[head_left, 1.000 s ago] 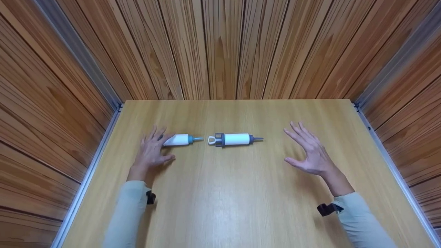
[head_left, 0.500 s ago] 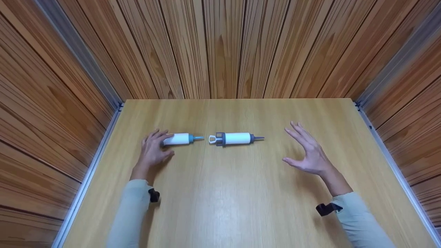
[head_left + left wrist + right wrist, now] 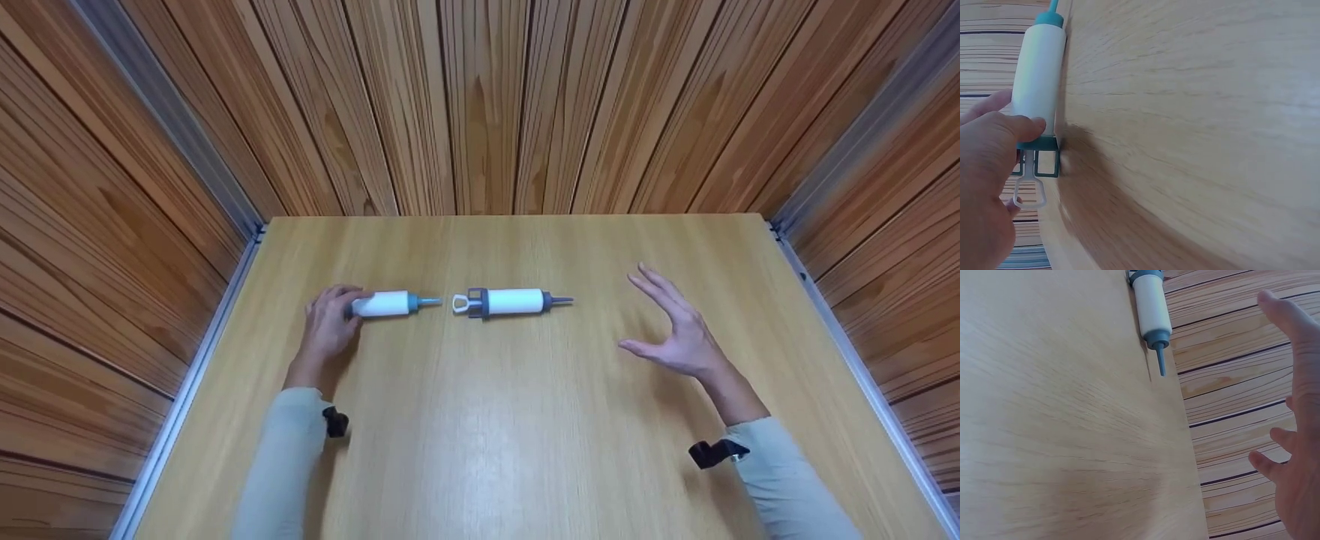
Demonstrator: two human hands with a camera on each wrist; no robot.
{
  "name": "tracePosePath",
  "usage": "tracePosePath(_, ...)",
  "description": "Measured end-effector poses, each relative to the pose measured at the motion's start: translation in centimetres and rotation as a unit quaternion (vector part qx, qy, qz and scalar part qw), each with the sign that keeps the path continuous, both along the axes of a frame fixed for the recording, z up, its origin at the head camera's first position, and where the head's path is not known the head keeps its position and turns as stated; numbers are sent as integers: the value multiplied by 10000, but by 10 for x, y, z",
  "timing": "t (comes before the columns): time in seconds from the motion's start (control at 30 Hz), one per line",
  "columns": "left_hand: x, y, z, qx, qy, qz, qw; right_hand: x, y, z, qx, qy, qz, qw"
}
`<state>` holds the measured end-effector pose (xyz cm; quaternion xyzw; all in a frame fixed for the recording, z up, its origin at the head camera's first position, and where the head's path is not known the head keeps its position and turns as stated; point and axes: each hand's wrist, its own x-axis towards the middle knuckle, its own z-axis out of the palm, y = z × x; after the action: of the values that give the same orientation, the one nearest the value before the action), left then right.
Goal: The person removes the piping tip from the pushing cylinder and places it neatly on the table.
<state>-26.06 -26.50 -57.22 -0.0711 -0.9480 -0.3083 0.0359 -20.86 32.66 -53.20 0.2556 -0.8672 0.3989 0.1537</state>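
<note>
My left hand (image 3: 330,322) grips the rear end of a syringe with a white barrel and teal ends (image 3: 384,303). In the left wrist view the thumb lies across the barrel (image 3: 1039,73) just above the teal collar, with a finger behind it; the white loop handle (image 3: 1030,194) hangs below, within the hand's curve. A second syringe with a white barrel and dark grey-blue ends (image 3: 516,301) lies to the right, its loop handle toward the teal nozzle. My right hand (image 3: 681,341) is held apart to the right, fingers spread, holding nothing.
The wooden table (image 3: 480,420) is bounded by a plank wall (image 3: 487,112) at the back and plank walls at both sides, with metal rails along the corners. A dark clip (image 3: 718,454) sits at the right sleeve cuff and another (image 3: 335,422) at the left.
My left hand's fingers and thumb have closed in from a spread pose onto the rear of the teal-ended syringe. The right hand has barely shifted; the other syringe lies as before.
</note>
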Motion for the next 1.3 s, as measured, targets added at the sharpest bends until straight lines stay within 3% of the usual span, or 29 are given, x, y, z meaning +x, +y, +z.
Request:
tracePosePath(0.33,2,2,-4,32,34,126,9999,-1,3,-5,-869,-385,282,9951)
tracePosePath(0.63,2,0,-5,60,-44,33,10000,1,3,-7,-878,-387,300,9949)
tracePosePath(1.13,-1,-5,4,-47,-68,-95,9999,-4,1,-10,-981,-306,335,9941)
tracePosePath(1.3,1,-8,7,13,-236,-195,9995,-5,1,-10,-976,-291,381,9941)
